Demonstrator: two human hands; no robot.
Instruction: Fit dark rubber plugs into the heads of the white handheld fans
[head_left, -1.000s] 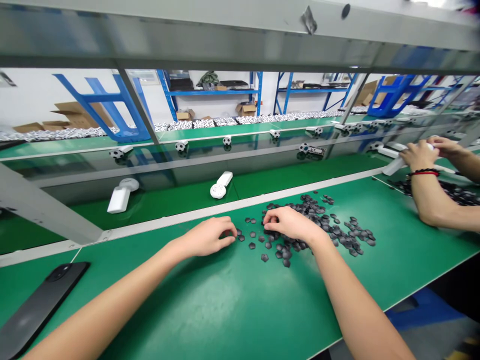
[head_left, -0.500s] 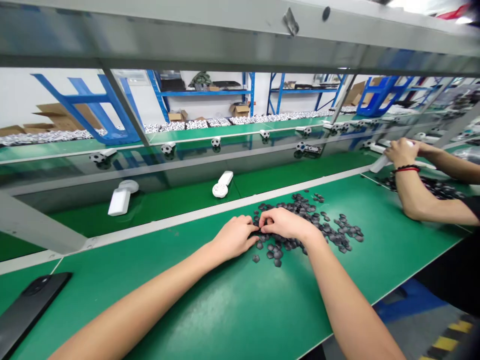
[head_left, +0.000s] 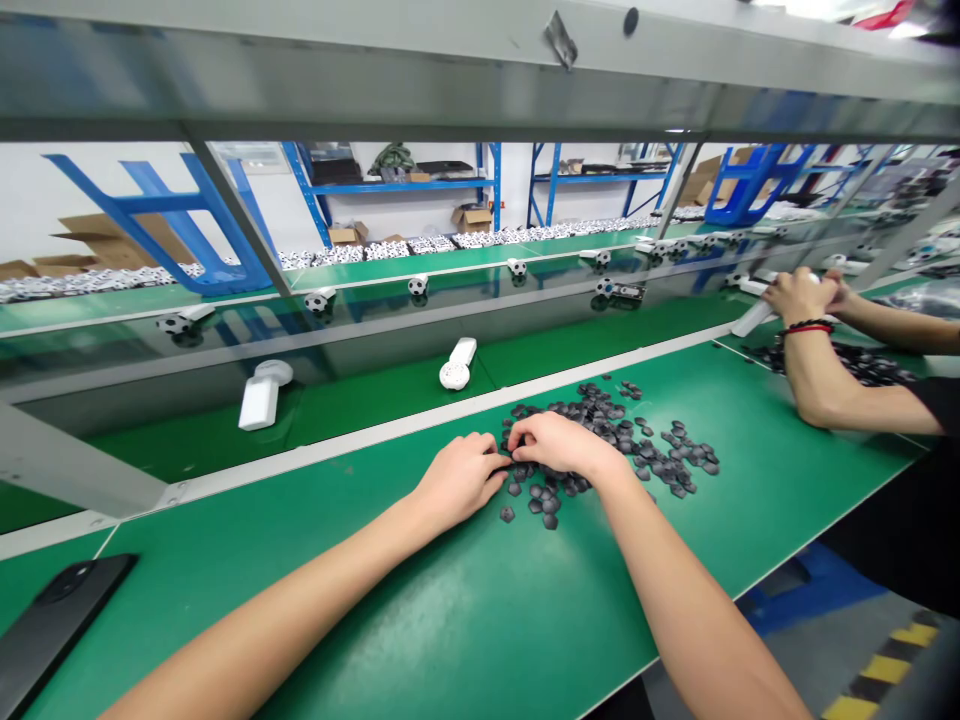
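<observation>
both hands half-curled, the left hand point(head_left: 459, 482) and right hand point(head_left: 562, 447) touch small dark flat pieces point(head_left: 600, 425) scattered every which way on the green bench point(head_left: 450, 620), any pinch hidden.

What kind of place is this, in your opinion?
Probably a factory assembly line: long green workbenches, rows of small black-and-white balls, and blue metal shelves behind.

Hexagonal pieces point(head_left: 615, 440) on the bench point(head_left: 465, 610), phone point(head_left: 52, 630) at left — conveyor belt point(head_left: 600, 335) behind
</observation>
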